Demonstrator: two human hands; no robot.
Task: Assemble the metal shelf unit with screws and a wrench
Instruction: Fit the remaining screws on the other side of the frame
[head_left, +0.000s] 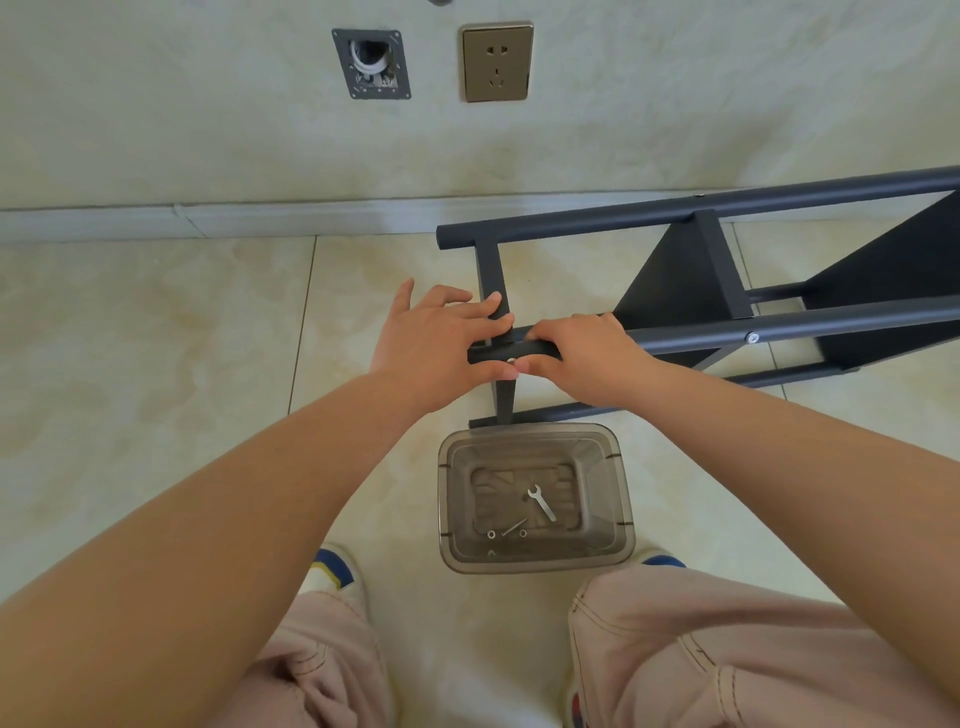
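Note:
A dark grey metal shelf unit (727, 270) lies on its side on the tiled floor, its tube ends pointing left. My left hand (436, 343) lies over the end crossbar with fingers stretched across it, thumb under the near tube. My right hand (582, 358) grips the near tube's end (493, 354), and its fingertips meet my left thumb at a small silver screw (511, 361). A silver wrench (541, 502) lies in the clear plastic bin (447, 519) in front of my knees, with a loose screw (514, 529) and two washers beside it.
The wall with a socket (497, 61) and an open wiring box (372, 63) stands just behind the shelf. My knees and shoes (332, 569) flank the bin. Bare floor tiles stretch to the left.

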